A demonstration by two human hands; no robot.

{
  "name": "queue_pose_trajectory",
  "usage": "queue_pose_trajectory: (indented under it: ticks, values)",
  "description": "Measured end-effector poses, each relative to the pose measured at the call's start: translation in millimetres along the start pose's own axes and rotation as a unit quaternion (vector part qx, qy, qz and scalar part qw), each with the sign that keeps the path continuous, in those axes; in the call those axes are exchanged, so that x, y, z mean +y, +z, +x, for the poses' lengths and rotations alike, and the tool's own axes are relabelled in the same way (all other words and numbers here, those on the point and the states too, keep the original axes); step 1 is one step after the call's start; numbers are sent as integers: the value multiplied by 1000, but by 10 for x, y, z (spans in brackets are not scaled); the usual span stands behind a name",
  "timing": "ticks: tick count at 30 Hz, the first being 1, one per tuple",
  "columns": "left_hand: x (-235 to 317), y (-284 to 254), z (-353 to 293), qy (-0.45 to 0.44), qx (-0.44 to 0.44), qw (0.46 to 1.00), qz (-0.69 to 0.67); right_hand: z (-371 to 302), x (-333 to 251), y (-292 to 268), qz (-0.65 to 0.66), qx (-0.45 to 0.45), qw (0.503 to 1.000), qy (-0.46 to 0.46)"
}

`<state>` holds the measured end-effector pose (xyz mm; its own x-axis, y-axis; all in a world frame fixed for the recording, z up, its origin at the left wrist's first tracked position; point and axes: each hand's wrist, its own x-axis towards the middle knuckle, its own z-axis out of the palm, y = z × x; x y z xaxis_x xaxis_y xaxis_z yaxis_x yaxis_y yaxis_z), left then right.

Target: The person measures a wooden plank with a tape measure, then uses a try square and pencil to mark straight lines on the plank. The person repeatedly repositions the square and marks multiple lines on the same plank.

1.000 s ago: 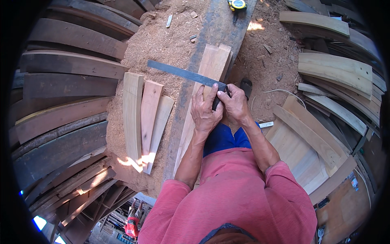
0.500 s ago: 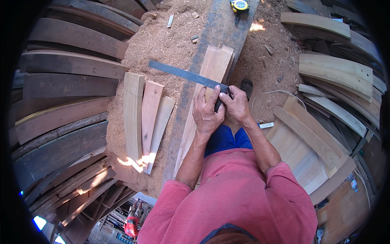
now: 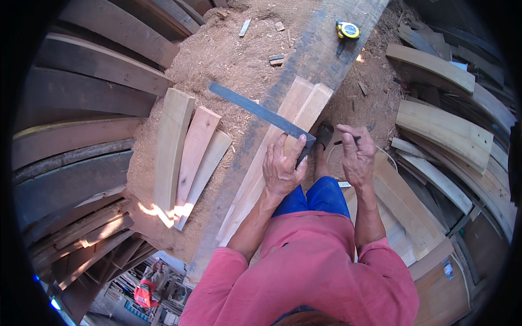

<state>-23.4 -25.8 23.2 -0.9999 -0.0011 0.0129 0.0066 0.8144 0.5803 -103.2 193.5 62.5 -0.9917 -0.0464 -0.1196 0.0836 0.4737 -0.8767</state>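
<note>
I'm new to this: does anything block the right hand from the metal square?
Nothing visible does. Between the right hand, with its thin dark tool, and the metal square held by the left hand, there is an open gap; a sandalled foot shows lower down.

Soft, diffuse daylight covers the sawdust [image 3: 212, 62], hard sun patches glow on the lower ends of three loose boards [image 3: 191, 155], blue-white glare shows at the lower-left rim, and fisheye distortion bows the stacked planks [image 3: 92, 93] toward black, vignetted corners.
</note>
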Motion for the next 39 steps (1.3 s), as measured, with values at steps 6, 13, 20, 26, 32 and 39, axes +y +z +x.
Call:
queue_pose_trajectory:
  ticks: [6, 13, 20, 26, 32, 39]
  values:
    - [45, -32, 2, -16, -2, 1000, -17, 110, -216, -84, 115, -76, 990, 23]
    - [47, -67, 38, -20, 7, 999, -36, 266, -347, -78, 60, -97, 991, 76]
    - [64, -88, 18, -42, -22, 998, -33, 465, -354, 0, 19, -172, 984, -42]
    - [62, -67, 13, -38, -10, 999, -27, 479, -396, 60, 19, -178, 983, -48]
    - [66, -80, 29, -36, -5, 999, -36, 456, -401, 61, 15, -167, 985, -36]
    - [70, -85, 47, -26, 4, 999, -34, 458, -394, 57, 15, -166, 985, -44]
